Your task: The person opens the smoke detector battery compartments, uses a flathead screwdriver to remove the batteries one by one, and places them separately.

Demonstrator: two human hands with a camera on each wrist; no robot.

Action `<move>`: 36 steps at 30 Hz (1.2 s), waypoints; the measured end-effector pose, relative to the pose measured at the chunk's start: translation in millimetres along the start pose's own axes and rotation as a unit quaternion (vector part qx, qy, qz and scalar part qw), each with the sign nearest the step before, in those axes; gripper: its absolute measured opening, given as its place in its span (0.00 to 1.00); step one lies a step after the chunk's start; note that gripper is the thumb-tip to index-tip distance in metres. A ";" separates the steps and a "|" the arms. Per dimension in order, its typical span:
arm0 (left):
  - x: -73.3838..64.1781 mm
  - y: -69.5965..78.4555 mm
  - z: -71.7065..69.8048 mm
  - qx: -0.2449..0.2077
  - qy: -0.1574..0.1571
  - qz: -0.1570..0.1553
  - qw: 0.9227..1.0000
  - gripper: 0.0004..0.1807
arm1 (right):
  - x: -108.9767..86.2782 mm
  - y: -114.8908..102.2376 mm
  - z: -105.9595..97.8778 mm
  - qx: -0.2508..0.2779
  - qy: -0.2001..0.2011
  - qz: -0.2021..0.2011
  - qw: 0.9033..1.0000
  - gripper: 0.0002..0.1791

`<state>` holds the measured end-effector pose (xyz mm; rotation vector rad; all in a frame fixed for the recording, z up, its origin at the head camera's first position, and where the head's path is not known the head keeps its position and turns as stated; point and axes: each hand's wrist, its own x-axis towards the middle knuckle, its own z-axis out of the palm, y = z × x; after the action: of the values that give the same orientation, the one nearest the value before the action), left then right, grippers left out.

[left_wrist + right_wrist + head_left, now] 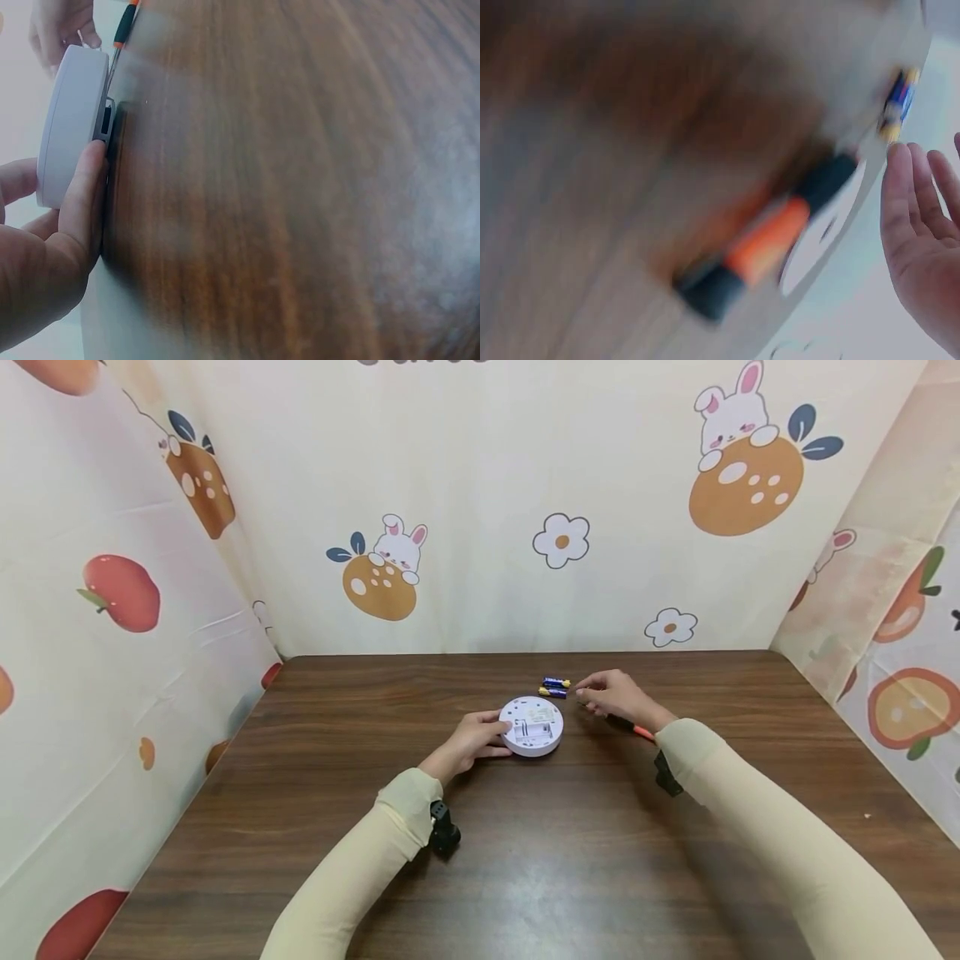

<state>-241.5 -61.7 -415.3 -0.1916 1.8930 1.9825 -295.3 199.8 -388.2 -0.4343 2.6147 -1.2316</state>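
Observation:
My left hand (471, 739) grips a round white battery device (534, 710) by its left edge, thumb on the upper face and fingers beneath. That face has an uncovered battery compartment (534, 732) with metal contacts. Beyond the device lie two blue-and-yellow batteries, a far one (556, 682) and a near one (552, 692). Just right of them hovers my right hand (617, 695); the right wrist view shows its fingers fairly straight, with nothing visible between them. Partly hidden under that hand is a screwdriver (769, 240) with an orange and black handle.
The brown wood-grain table (360, 710) reaches back to a printed cloth wall (480, 593). Similar cloth stands along the left and right sides. A dark wrist camera (444, 831) hangs from the left sleeve.

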 end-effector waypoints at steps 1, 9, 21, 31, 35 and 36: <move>0.2 -0.6 0.0 0.001 0.001 -0.001 1.000 0.26 | -0.4 2.9 -7.0 -0.017 0.011 -0.003 1.000 0.17; -1.4 -3.0 2.5 0.013 0.005 -0.007 1.000 0.26 | 0.6 31.7 -43.1 -0.107 0.063 0.020 0.992 0.24; -1.1 -5.5 7.3 0.015 0.005 -0.003 1.000 0.25 | 10.0 53.3 -33.9 -0.196 0.019 -0.020 0.980 0.29; -7.1 -0.4 11.1 0.017 0.012 0.006 1.000 0.26 | 16.4 53.2 -31.8 -0.217 0.041 -0.028 0.975 0.24; -10.8 0.1 8.8 -0.002 0.006 0.012 1.000 0.26 | 15.6 45.5 -30.8 -0.223 0.048 -0.047 0.973 0.23; -12.2 0.3 7.7 -0.005 0.005 0.013 1.000 0.25 | 15.2 42.6 -30.3 -0.223 0.050 -0.052 0.972 0.23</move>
<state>-229.2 -56.4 -410.1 -0.1811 1.9004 2.0127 -326.5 241.8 -403.4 -0.6053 2.9881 -0.6940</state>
